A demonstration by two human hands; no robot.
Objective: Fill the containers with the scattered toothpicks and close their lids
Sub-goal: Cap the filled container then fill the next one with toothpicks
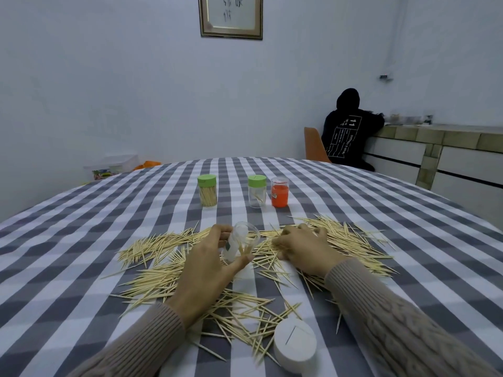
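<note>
My left hand (209, 263) grips a clear open jar (239, 242), tilted, with a few toothpicks inside. My right hand (302, 247) rests curled on the scattered toothpicks (353, 240) just right of the jar, its fingers gathering some; the grasp is partly hidden. A white lid (295, 345) lies near the front edge. Farther back stand a green-lidded jar full of toothpicks (207, 191), a nearly empty green-lidded jar (256, 191) and an orange jar (279, 192).
The checked tablecloth (81, 227) covers a round table. A person in a black hoodie (347, 131) sits on an orange chair at a counter at the back right. A plastic box (114, 165) sits beyond the table's far left edge.
</note>
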